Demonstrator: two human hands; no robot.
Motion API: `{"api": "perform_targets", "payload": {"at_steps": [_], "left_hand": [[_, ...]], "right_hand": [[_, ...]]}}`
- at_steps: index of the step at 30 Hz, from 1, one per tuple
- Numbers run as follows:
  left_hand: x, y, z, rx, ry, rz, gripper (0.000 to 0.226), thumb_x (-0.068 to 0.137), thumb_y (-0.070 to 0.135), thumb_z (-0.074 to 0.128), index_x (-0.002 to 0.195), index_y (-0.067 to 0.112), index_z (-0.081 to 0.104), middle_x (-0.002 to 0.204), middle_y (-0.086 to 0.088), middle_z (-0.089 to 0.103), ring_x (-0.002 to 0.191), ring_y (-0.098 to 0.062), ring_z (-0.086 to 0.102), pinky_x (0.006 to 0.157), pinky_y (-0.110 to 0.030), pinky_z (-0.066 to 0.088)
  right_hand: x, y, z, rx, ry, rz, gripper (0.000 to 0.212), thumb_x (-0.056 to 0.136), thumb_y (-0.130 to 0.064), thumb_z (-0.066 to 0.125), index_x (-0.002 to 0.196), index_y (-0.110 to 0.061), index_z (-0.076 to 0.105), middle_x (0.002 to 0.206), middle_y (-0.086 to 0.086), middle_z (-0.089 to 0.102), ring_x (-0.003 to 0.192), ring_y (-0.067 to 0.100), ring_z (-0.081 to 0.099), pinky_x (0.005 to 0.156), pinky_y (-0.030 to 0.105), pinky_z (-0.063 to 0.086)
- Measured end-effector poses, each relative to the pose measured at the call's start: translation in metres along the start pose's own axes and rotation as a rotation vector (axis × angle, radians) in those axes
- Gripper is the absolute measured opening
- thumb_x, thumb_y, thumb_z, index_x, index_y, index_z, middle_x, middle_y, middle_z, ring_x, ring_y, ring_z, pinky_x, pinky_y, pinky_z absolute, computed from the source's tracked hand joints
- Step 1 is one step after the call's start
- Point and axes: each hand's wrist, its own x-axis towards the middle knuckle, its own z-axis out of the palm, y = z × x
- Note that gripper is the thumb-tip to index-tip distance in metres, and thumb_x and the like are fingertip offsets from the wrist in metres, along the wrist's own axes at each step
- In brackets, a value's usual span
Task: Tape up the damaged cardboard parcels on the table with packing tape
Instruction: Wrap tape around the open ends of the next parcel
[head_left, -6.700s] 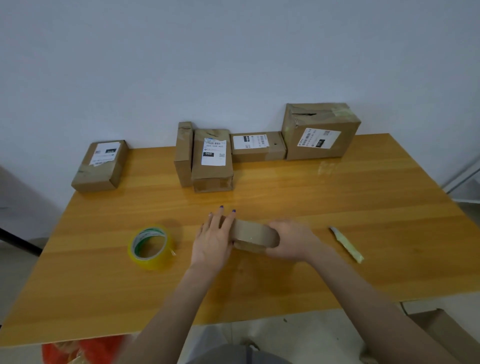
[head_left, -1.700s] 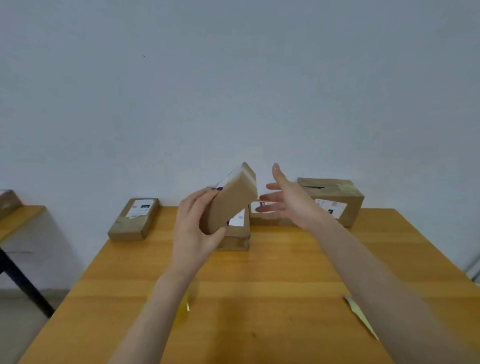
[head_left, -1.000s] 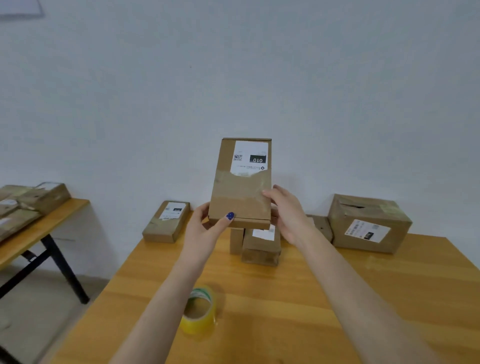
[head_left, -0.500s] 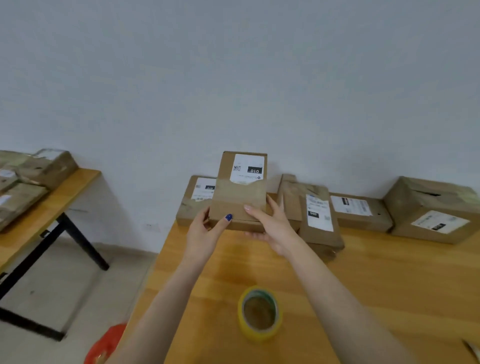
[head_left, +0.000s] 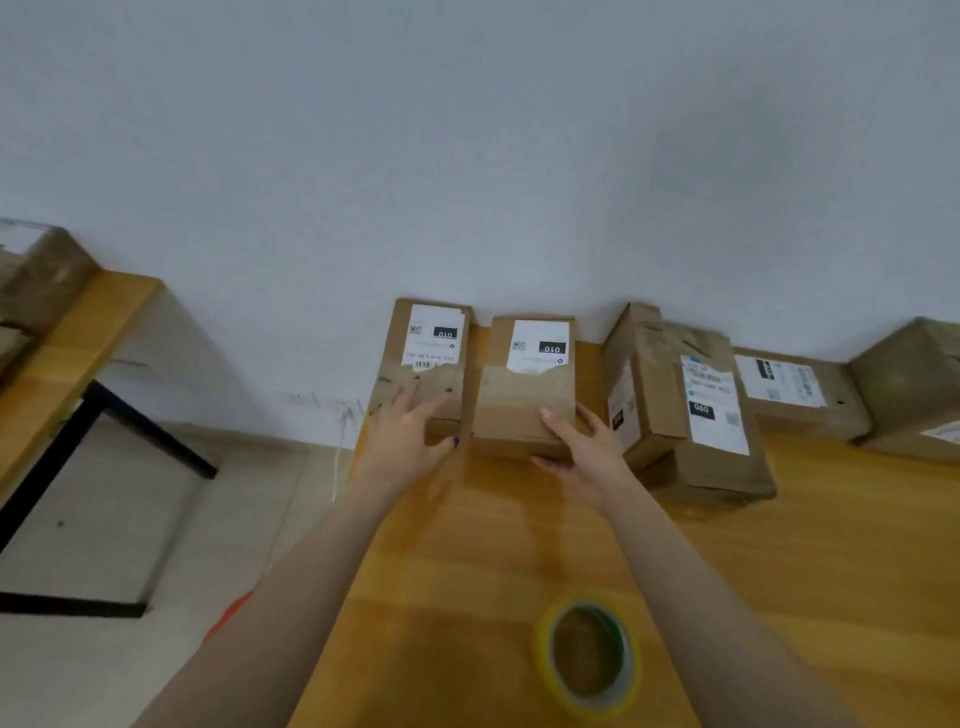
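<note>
Cardboard parcel (head_left: 524, 400) lies between a left parcel (head_left: 434, 358) and upright boxes (head_left: 670, 405).

A plain pale wall (head_left: 467, 130) spans ten to two o'clock. A wooden table (head_left: 779, 571) meets it at five o'clock. A second table (head_left: 78, 338) with black legs (head_left: 150, 431) stands at nine o'clock on a pale floor (head_left: 78, 675).

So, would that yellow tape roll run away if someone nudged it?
Probably not: the tape roll lies flat, so it would likely slide on the glossy table rather than roll. Its hollow middle suggests it is light.
</note>
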Motion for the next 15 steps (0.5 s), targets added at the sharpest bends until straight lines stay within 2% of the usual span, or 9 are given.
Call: {"api": "perform_targets", "payload": {"at_steps": [3,5,8,11,15], "left_hand": [[0.009,-0.022,0.010,0.179,-0.119,-0.004,0.067,0.089,0.041,0.060,0.147,0.037,0.028,0.160,-0.003,0.006,0.147,-0.026,0.000,0.118,-0.050,0.005],[0.013,-0.032,0.014,0.201,-0.161,0.006,0.066,0.090,0.038,0.059,0.148,0.038,0.026,0.161,-0.003,0.001,0.147,-0.028,-0.003,0.118,-0.053,0.007],[0.011,-0.041,0.021,0.126,-0.135,0.037,0.064,0.088,0.029,0.064,0.145,0.035,0.034,0.160,-0.004,0.006,0.147,-0.031,-0.001,0.117,-0.052,0.017],[0.011,-0.047,0.026,0.043,-0.070,0.053,0.060,0.087,0.023,0.066,0.141,0.033,0.043,0.159,-0.005,0.013,0.147,-0.032,0.003,0.117,-0.051,0.019],[0.011,-0.051,0.029,-0.003,-0.035,0.068,0.058,0.085,0.016,0.068,0.139,0.029,0.048,0.158,-0.008,0.018,0.146,-0.035,0.007,0.116,-0.054,0.020]], "right_hand": [[0.024,0.004,0.009,-0.007,-0.002,0.007,0.077,0.081,-0.015,0.073,0.146,-0.020,0.033,0.111,0.000,0.049,0.103,0.024,0.052,0.075,0.040,0.057],[0.037,0.004,0.014,-0.038,0.010,-0.019,0.074,0.082,-0.016,0.073,0.144,-0.020,0.033,0.109,-0.003,0.048,0.098,0.020,0.054,0.075,0.038,0.057],[0.050,0.008,0.018,-0.058,0.030,-0.026,0.069,0.083,-0.016,0.072,0.141,-0.019,0.035,0.108,-0.004,0.050,0.097,0.018,0.055,0.073,0.036,0.058],[0.059,0.016,0.019,-0.105,0.064,-0.043,0.066,0.085,-0.017,0.070,0.143,-0.018,0.038,0.113,-0.002,0.052,0.104,0.021,0.055,0.073,0.035,0.058],[0.066,0.028,0.023,-0.348,0.137,-0.125,0.056,0.088,-0.028,0.067,0.139,-0.013,0.047,0.127,0.007,0.056,0.098,0.017,0.058,0.074,0.030,0.058]]}}
